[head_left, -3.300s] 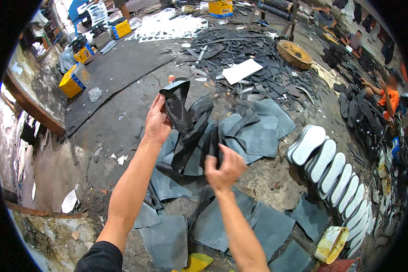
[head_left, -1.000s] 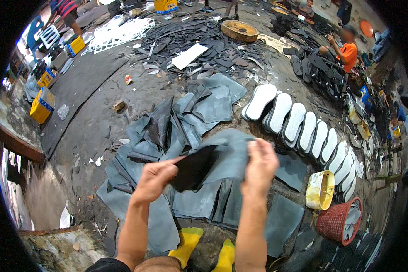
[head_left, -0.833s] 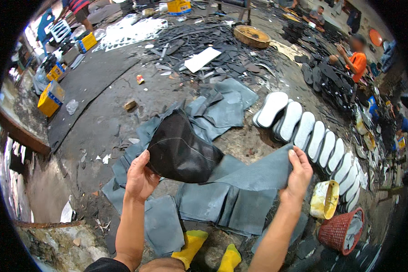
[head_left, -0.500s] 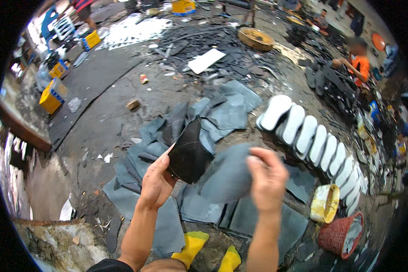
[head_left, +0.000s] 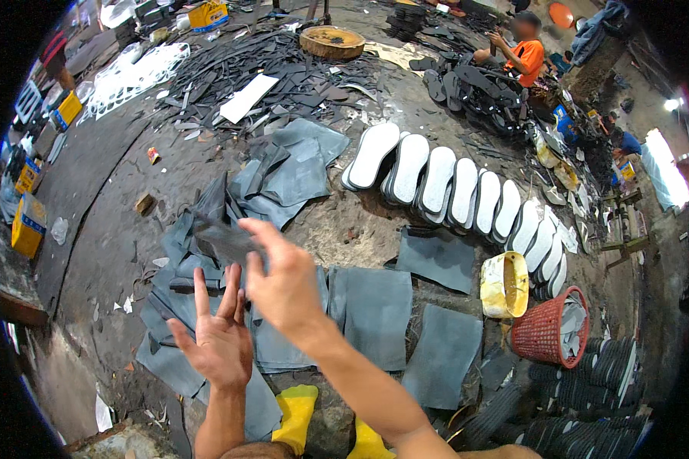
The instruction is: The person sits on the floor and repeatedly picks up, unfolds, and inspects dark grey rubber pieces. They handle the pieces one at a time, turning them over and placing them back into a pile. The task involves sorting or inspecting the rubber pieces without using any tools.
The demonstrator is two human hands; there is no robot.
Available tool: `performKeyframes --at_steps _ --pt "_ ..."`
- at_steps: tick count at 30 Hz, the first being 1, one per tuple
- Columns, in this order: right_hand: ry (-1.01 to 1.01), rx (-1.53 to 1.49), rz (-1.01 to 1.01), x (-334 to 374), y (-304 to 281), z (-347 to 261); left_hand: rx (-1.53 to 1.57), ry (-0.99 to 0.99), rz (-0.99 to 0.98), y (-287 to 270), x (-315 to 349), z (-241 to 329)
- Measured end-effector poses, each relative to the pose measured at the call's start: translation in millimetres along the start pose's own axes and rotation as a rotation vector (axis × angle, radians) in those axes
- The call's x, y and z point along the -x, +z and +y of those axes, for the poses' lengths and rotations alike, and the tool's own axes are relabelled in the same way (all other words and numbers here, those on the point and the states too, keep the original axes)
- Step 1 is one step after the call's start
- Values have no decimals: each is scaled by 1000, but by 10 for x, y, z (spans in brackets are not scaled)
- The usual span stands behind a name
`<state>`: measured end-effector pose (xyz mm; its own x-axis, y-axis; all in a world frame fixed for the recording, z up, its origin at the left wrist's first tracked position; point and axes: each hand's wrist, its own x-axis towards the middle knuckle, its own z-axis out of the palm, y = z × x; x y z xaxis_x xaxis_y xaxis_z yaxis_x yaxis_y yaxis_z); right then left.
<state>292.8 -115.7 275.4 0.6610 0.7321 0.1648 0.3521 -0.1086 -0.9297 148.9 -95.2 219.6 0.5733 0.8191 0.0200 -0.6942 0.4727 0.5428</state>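
My left hand (head_left: 220, 344) is open, palm up with its fingers spread, and holds nothing. Just above and to its right is my right hand (head_left: 287, 287), fingers bent, gripping the edge of a dark flexible sheet (head_left: 220, 239) that is smeared by motion. The sheet hangs over a loose heap of grey-black sheets (head_left: 180, 268) on the ground. Flat grey sheets lie to the right of my hands: a large one (head_left: 379, 317), another (head_left: 442, 356) and one farther up (head_left: 435, 258). A crumpled grey sheet (head_left: 302, 157) lies beyond.
White-topped sole shapes (head_left: 440, 180) stand in a curved row at right. Near them are a yellowed container (head_left: 494, 283) and a red basket (head_left: 540, 336) with scraps. Dark offcuts (head_left: 207, 92) cover the far ground. A person in orange (head_left: 527, 60) sits far right. Yellow socks (head_left: 297, 413) show below.
The black sheet has left my left hand, which has opened. My right hand has crossed to the left and now has a dark sheet at its fingers. The view has turned right.
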Motion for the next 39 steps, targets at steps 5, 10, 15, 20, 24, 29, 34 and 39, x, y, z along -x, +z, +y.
performKeyframes --at_steps 5,10,15,20,24,29,34,39 --pt "-95 -64 165 -14 -1371 684 -597 247 65 -212 11 -54" --pt "202 -505 537 455 -2867 1879 -780 41 278 -598 56 -17" --pt "406 11 681 713 -3521 3243 -905 -135 365 -993 123 -144" --pt "177 552 823 588 -3064 3249 -1043 -156 351 -1144 169 -383" --pt "59 612 130 681 -1801 2797 -963 -193 235 -1112 185 -628" --pt "-217 752 -184 997 -793 2547 -1334 -145 44 -1224 170 -643" --pt "-196 809 -106 1235 -513 2393 -1638 88 -169 -1402 281 -636" --pt "-240 626 -5 163 -387 2440 -1574 252 -16 -1427 -213 -734"
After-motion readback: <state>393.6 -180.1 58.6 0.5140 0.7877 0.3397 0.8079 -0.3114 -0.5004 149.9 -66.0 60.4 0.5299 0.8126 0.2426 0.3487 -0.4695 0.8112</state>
